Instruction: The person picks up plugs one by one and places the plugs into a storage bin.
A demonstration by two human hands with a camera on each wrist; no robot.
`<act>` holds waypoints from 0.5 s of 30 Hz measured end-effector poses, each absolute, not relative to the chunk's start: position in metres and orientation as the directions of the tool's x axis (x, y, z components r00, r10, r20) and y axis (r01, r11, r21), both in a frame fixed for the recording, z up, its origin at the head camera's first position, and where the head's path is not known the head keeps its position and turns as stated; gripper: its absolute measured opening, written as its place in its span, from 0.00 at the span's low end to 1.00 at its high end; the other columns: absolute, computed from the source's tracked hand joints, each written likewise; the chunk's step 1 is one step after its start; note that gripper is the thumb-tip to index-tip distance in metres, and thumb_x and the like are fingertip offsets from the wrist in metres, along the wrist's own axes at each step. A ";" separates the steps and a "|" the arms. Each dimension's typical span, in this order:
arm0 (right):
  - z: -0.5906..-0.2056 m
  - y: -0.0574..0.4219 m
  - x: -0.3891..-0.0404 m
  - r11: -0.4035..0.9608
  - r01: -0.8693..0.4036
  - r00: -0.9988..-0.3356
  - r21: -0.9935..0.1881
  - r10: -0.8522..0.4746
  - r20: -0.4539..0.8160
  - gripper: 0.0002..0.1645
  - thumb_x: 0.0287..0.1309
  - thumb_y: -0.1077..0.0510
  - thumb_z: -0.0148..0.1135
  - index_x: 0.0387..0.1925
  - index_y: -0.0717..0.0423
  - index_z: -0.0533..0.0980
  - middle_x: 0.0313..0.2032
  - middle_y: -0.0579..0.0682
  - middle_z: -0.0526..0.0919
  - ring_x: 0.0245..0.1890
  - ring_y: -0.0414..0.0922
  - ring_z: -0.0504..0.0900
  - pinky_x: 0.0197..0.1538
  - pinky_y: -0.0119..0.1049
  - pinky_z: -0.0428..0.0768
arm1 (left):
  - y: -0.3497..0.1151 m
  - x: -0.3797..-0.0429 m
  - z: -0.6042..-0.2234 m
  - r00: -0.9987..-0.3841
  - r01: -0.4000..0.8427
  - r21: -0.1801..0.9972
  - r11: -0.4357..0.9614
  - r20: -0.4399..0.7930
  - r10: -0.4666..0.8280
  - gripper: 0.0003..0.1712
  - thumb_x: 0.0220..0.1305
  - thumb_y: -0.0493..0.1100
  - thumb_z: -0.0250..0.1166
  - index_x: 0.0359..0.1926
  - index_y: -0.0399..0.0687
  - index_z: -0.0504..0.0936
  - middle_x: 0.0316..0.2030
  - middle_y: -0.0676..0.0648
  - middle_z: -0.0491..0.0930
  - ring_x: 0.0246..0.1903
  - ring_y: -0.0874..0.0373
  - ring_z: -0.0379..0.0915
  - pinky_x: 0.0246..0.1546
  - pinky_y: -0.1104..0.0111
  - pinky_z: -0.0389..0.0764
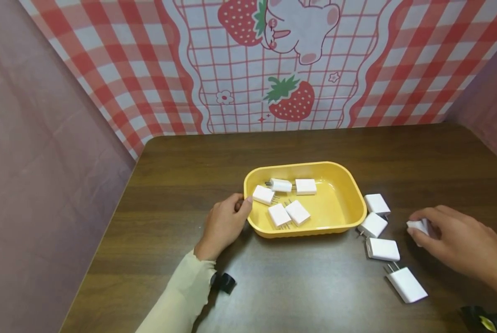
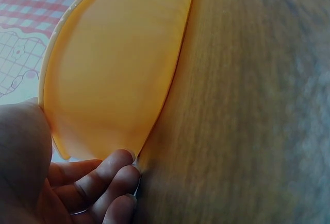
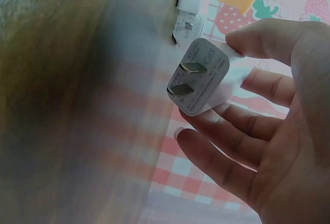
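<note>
My left hand (image 1: 224, 225) grips the left end of a yellow plastic basin (image 1: 344, 222), thumb at the rim and fingertips low against its outer wall in the left wrist view. Several white charger plugs (image 1: 305, 187) lie inside the basin, toward its left and middle. To the right of it, my right hand (image 1: 460, 238) pinches another white charger plug (image 3: 198, 77) between thumb and fingers. That plug's two flat metal prongs face the right wrist camera. Between the basin and this hand, several more charger plugs, such as a long one (image 1: 406, 284), rest on the table.
The brown wooden table (image 1: 148, 259) carries everything. A red checked cloth with strawberries (image 1: 291, 99) hangs behind its back edge. Pinkish fabric (image 1: 44, 162) covers the left side. Two loose plugs (image 1: 373, 225) sit right at the basin's right end.
</note>
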State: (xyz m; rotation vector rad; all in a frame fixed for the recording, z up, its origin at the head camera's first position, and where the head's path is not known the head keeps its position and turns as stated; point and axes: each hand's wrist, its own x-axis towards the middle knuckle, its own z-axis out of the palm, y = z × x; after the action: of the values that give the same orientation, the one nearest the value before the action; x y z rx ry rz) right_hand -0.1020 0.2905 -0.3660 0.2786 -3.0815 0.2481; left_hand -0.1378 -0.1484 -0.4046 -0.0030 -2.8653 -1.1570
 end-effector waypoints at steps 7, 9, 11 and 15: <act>-0.367 0.294 -0.100 0.964 -0.210 -0.975 -0.163 -0.194 0.104 0.19 0.53 0.49 0.75 0.41 0.54 0.80 0.32 0.49 0.78 0.27 0.46 0.74 0.25 0.42 0.72 | -0.148 -0.138 -0.405 -0.999 0.019 0.693 0.721 0.050 -0.021 0.23 0.71 0.62 0.54 0.49 0.53 0.84 0.27 0.55 0.77 0.29 0.56 0.73 0.32 0.61 0.71; -0.367 0.293 -0.100 0.964 -0.208 -0.974 -0.166 -0.190 0.119 0.19 0.53 0.49 0.75 0.41 0.55 0.80 0.31 0.49 0.77 0.27 0.46 0.73 0.26 0.40 0.71 | -0.148 -0.138 -0.405 -0.998 0.022 0.691 0.723 0.053 -0.021 0.23 0.71 0.62 0.54 0.49 0.53 0.84 0.27 0.55 0.77 0.29 0.56 0.73 0.32 0.61 0.71; -0.366 0.292 -0.100 0.964 -0.204 -0.974 -0.168 -0.183 0.130 0.21 0.54 0.48 0.75 0.42 0.56 0.80 0.31 0.49 0.77 0.27 0.46 0.73 0.26 0.41 0.71 | -0.148 -0.138 -0.405 -0.998 0.022 0.690 0.723 0.054 -0.021 0.23 0.71 0.62 0.54 0.49 0.53 0.84 0.27 0.55 0.77 0.28 0.56 0.72 0.32 0.61 0.71; -0.363 0.287 -0.101 0.963 -0.207 -0.969 -0.174 -0.178 0.169 0.22 0.54 0.45 0.74 0.42 0.57 0.80 0.32 0.51 0.78 0.27 0.47 0.73 0.27 0.43 0.73 | -0.148 -0.137 -0.405 -0.998 0.021 0.688 0.725 0.053 -0.021 0.23 0.71 0.62 0.55 0.49 0.52 0.85 0.27 0.55 0.77 0.29 0.56 0.72 0.33 0.61 0.71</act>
State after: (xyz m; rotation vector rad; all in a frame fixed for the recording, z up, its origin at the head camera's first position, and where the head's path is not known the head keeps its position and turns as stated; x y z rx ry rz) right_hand -0.1008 0.2868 -0.3627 0.2922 -2.9614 0.2870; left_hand -0.1373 -0.1485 -0.4053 0.0003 -2.8643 -1.1442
